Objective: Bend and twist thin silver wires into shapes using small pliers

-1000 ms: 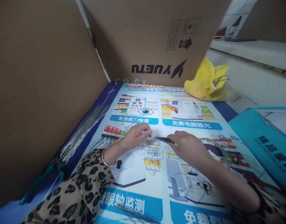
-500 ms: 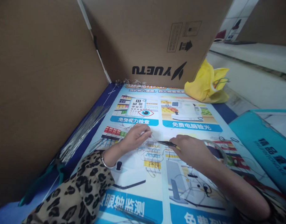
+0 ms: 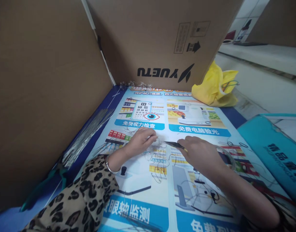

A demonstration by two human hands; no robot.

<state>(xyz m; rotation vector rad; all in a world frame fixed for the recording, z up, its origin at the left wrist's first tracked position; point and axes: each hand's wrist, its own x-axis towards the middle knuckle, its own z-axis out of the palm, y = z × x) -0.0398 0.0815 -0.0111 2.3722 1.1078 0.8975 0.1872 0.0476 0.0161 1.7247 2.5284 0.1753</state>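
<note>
My left hand (image 3: 142, 140) is closed in a pinch on a thin wire (image 3: 159, 141) over the middle of the printed poster (image 3: 172, 193). Facing it from the right, my right hand (image 3: 198, 151) is wrapped round pliers (image 3: 174, 144) with dark, pointed jaws and a bit of yellow handle. The jaws point left, a short way from my left fingertips. Whether they touch the wire is too fine to tell. More bent wires (image 3: 158, 172) lie on the poster below my hands.
Cardboard walls (image 3: 152, 38) stand behind and left. A bundle of silvery wires (image 3: 85, 138) and green-handled pliers (image 3: 58, 174) lie left. At the right are a yellow bag (image 3: 213, 88), a turquoise box (image 3: 271, 151) and a wire coil (image 3: 231, 158).
My right hand has moved slightly up and right, and the pliers' jaws now tilt more and sit a little higher. My left hand has barely moved.
</note>
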